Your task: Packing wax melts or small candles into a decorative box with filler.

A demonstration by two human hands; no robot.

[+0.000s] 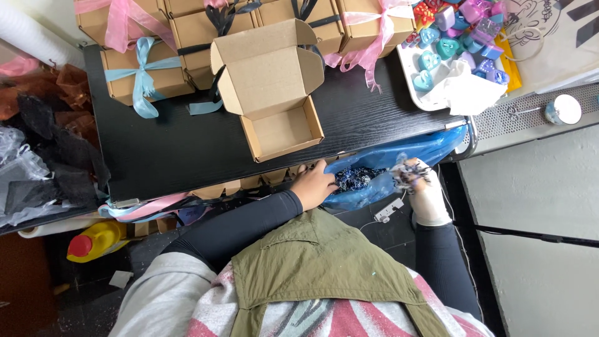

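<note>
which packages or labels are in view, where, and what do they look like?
Open cardboard box: middle of the black table, brown, flaps up, empty.
Closed cardboard boxes: back row, brown, tied with pink, black and light-blue ribbons.
Blue plastic bag: table's front edge; left hand inside it, right hand grips its rim.
Yellow bottle: lower left, lying down, red cap.
No screens seen.

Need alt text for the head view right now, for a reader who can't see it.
Seen from above, a person's left hand reaches into a blue plastic bag of dark shredded filler at the edge of a black table, while the right hand lifts a tuft of it. An open cardboard box sits empty on the table, with ribbon-tied boxes behind.
</note>
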